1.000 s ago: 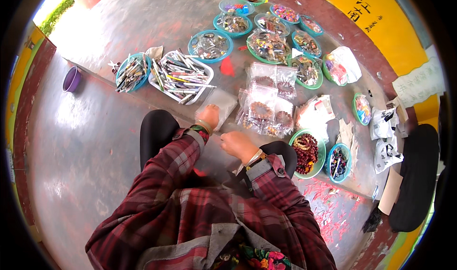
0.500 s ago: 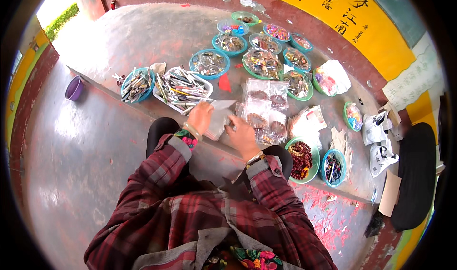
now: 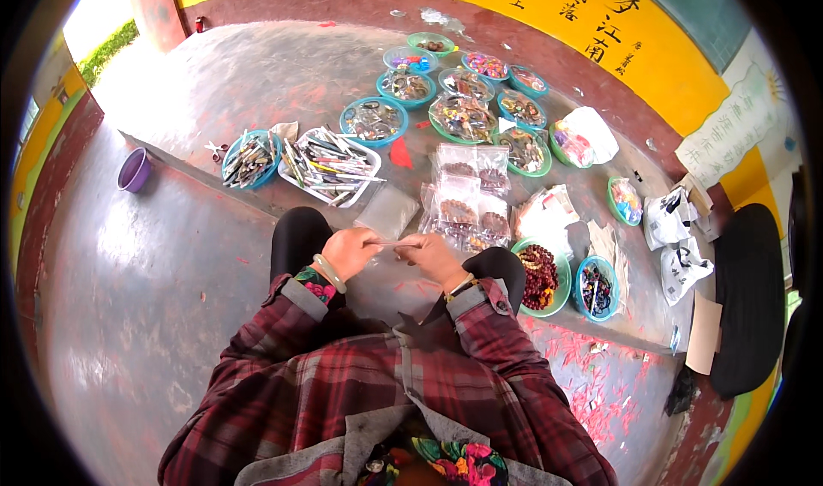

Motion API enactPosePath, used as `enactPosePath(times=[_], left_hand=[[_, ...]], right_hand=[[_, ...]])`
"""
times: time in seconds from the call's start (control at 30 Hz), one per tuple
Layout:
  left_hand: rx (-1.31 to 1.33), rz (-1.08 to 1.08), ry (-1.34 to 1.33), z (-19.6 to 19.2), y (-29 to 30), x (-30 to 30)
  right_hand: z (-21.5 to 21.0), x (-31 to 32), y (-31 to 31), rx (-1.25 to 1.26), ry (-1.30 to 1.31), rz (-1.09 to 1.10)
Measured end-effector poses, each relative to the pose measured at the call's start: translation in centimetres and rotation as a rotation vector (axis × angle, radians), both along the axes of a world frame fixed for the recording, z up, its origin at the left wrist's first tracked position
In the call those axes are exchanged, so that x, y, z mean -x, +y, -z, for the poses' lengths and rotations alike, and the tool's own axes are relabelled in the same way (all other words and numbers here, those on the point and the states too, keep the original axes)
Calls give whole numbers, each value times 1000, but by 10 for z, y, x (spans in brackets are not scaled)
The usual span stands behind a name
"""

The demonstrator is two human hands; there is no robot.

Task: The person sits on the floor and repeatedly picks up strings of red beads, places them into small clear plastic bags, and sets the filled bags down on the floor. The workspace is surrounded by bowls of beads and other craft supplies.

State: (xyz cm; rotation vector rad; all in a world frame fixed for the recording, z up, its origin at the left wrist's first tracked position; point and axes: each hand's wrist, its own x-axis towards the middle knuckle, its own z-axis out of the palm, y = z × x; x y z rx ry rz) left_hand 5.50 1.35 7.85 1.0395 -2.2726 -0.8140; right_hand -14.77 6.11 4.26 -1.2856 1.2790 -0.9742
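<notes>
Between my two hands is a clear plastic bag [image 3: 393,244], pinched at both ends of its upper edge. My left hand [image 3: 347,253], with a pale bangle at the wrist, grips one end. My right hand [image 3: 431,259] grips the other. The bag's lower part is see-through and hard to make out. Just beyond lies a flat pile of clear bags [image 3: 388,212] on the ledge. Right of the pile, packed bags with bead bracelets [image 3: 457,203] lie in overlapping rows.
A white basket of pens [image 3: 330,169] and a blue bowl of pens [image 3: 250,160] stand at the left. Bowls of small trinkets [image 3: 375,119] spread behind. Near my right knee are a green bowl of dark red beads [image 3: 542,278] and a blue bowl [image 3: 597,289].
Both hands have drawn back toward my body with one bag, off the pile. They now hold its edge level between them. The view has shifted slightly.
</notes>
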Motion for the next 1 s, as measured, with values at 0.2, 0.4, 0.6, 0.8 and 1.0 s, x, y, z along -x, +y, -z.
enactPosePath(times=[0.2,0.4,0.6,0.8,1.0], left_hand=[[-699,-99,395,-7,7,-17],[-299,13,163,3,20,-13],[-22,185,37,26,33,6],[-46,138,54,35,28,7],[167,-193,209,36,32,18]], right_hand=[[-20,4,20,-132,-199,18],[-23,12,23,14,-17,-48],[-4,14,30,110,440,-250],[12,11,26,187,518,-220],[20,8,18,73,232,131]])
